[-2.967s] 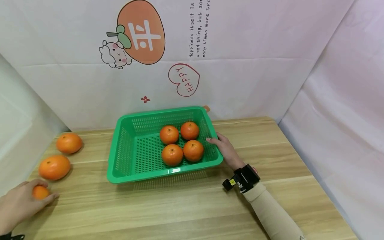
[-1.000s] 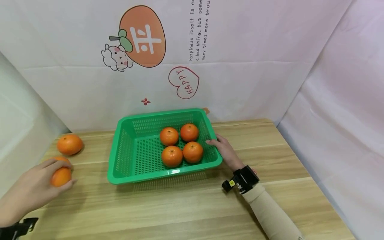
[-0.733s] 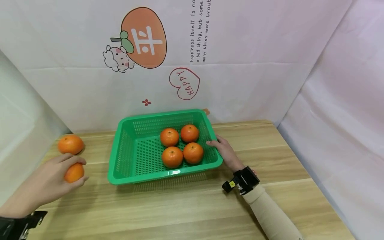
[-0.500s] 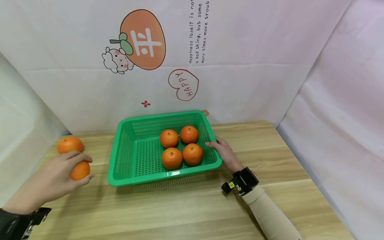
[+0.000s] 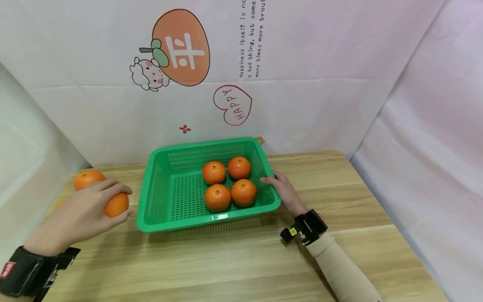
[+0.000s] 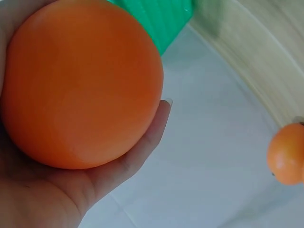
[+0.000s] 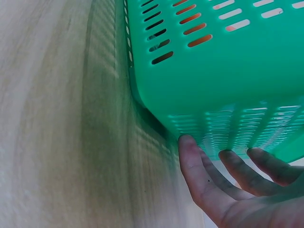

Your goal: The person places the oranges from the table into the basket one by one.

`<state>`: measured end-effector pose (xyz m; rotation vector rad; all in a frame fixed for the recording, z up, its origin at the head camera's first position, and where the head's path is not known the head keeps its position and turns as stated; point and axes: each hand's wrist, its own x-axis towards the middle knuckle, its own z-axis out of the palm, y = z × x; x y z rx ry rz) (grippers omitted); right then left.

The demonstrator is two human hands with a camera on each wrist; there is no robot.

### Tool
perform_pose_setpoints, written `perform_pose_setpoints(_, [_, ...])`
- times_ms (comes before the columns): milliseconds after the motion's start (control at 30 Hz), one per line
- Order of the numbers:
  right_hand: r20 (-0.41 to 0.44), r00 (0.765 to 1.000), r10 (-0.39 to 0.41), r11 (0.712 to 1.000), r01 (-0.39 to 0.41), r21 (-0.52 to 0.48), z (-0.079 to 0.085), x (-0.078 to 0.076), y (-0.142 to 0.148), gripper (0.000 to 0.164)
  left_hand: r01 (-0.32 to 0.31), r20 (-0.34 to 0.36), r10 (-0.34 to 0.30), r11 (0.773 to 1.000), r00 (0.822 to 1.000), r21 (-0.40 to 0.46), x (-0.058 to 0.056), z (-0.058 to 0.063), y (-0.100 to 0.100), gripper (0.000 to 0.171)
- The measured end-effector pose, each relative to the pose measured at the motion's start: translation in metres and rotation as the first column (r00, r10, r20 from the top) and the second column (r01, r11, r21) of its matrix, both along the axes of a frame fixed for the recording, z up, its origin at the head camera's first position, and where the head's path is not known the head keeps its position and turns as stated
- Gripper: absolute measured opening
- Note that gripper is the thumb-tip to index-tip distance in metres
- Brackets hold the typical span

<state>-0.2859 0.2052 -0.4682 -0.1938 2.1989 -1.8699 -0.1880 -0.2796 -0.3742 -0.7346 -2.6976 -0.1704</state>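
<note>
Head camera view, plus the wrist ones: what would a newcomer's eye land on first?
Probably the bright green basket in the middle of the wooden table, with four oranges grouped toward its right side. Next, perhaps the held orange in the left grip, just left of the basket. Behind, the large fruit drawing stands out on the white backdrop, upper left.

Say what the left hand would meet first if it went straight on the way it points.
Probably the green basket's left rim, though depth is unclear; the left hand might pass above.
</note>
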Motion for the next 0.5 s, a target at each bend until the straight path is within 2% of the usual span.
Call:
perform_pose_setpoints(167, [0.000, 1.000, 0.003, 1.000, -0.003, 0.017, 0.000, -0.001, 0.001, 0.065, 0.040, -0.022, -0.039, 0.999, 0.999, 0.015, -0.007, 0.004, 0.012, 0.038])
perform_pose_setpoints(500, [-0.002, 1.000, 0.011, 1.000, -0.011, 0.025, 0.001, 0.000, 0.002, 0.064, 0.044, 0.023, -0.045, 0.998, 0.999, 0.051, -0.022, 0.012, 0.029, 0.039])
